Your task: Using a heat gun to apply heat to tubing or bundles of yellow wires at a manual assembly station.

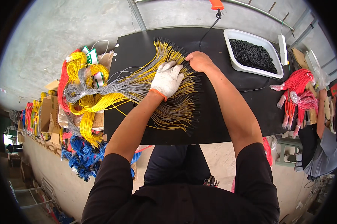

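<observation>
A fan of yellow and grey wires (176, 108) with black end caps lies spread on a black table (138, 48). My left hand (167, 79), in a white glove with an orange cuff, presses flat on the wires near their middle. My bare right hand (199, 61) rests on the wires' black-capped ends at the fan's upper right, fingers curled down onto them. The two hands are close together, almost touching.
A white tray (235, 61) of small black caps stands at the table's far right. Bundles of yellow, grey and red wires (84, 89) hang off the left edge over cardboard boxes; blue wires (82, 158) lie below. Red wires (297, 87) and another person (323, 149) are at the right.
</observation>
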### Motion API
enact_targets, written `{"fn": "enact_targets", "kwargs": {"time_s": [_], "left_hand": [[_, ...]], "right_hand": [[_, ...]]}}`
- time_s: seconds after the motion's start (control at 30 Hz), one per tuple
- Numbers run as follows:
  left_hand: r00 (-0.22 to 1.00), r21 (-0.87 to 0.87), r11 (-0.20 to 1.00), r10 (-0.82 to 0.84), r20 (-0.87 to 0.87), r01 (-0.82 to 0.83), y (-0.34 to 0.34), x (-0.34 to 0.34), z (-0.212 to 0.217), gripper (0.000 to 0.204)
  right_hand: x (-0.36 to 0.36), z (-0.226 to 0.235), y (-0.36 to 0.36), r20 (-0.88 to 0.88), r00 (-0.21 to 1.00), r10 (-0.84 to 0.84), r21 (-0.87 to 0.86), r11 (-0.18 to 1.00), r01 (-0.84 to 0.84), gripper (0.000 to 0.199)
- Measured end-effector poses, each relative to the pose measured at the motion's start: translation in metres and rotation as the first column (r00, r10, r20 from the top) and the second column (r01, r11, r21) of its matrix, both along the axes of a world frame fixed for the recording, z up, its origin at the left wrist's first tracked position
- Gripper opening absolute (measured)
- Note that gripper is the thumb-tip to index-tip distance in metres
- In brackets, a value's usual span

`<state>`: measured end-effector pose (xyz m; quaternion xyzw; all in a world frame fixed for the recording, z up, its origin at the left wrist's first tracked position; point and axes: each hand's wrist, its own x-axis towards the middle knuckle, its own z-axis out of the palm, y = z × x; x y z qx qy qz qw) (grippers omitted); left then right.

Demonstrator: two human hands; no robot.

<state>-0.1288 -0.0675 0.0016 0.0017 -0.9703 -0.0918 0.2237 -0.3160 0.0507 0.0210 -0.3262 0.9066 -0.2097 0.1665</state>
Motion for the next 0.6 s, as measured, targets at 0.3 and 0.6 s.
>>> {"fn": "enact_targets", "kwargs": {"time_s": [0.3,0.6], "left_hand": [[1.0,-0.019,1.0,-0.011,0.005,0.011,0.003,-0.001,-0.001,0.04],[0.992,-0.015,0.995,-0.102,-0.075,0.101,-0.001,0.003,-0.003,0.039]], "right_hand": [[0.004,-0.005,0.043,-0.147,0.989,-0.015,-0.108,0.994,-0.001,0.031],[0.023,-0.02,0.051,-0.008,0.998,-0.064,-0.233,0.971,0.06,0.038]]}}
